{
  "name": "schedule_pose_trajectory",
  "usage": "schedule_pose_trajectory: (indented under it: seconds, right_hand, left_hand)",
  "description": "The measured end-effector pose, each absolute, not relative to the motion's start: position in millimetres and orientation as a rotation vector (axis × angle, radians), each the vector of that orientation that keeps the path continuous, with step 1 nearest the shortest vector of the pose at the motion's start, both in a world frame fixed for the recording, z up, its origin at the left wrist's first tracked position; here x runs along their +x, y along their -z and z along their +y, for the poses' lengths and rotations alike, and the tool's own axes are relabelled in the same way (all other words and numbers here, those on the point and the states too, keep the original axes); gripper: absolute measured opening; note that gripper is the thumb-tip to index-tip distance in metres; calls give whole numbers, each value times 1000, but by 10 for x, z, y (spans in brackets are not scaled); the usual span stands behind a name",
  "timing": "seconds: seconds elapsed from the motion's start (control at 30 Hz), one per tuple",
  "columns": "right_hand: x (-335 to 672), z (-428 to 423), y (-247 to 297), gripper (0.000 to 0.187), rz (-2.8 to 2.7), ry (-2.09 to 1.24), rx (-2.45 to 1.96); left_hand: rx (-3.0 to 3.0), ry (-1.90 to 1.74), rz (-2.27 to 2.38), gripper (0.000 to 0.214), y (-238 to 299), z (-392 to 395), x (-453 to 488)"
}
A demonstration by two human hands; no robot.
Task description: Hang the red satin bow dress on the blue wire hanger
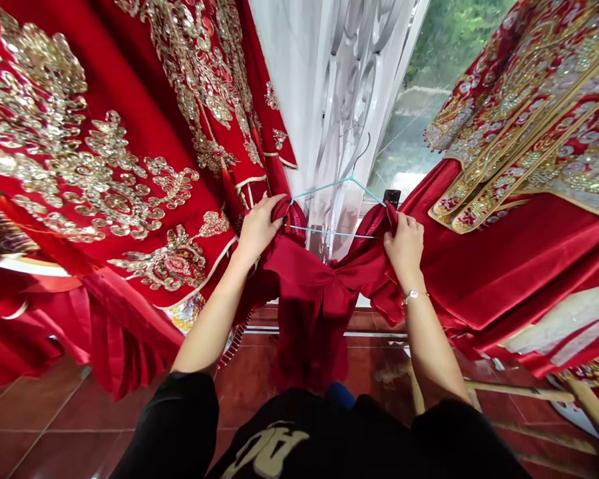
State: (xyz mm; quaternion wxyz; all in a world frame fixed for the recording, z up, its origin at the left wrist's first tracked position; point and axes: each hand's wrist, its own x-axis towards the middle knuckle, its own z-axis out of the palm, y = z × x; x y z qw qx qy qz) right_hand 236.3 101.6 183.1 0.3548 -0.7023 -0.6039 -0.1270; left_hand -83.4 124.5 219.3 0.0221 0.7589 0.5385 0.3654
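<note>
Head-worn camera, facing forward and down, close

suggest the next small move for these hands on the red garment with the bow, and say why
Perhaps ease the red garment evenly over both ends of the teal hanger: the left hand and right hand each grip its fabric near one end, and the cloth there looks bunched.

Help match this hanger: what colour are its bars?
Light turquoise hanger bars, shown best in head view.
</note>
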Motion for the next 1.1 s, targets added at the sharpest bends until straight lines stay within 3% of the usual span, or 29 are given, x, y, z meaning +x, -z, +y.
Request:
schedule_pose_trajectory:
  seconds: [0.23,0.5,0.77,0.93,1.1]
  right_hand:
    - [2270,905,-1914,48,-1593,369,-1898]
    - [2261,894,-2016,43,-1629,482,-2007]
    - [2267,733,-2176,39,-1688,473,-2135]
    - [2242,700,-2177,39,-1714,474,-2145]
    - [2290,753,-2230,38,-1790,534,-2155]
  left_hand:
    - [2365,-1098,1606,64,-2162,1279,-869]
    - [2325,-1164,1933,62,-2124,1257,-576]
    - [2439,-979,1757,68,-2267,1316,-768]
    - [2379,-1151,1952,62,-2144,1366,-592]
    - [2338,-1068,2139,67,-2163,1373,-404]
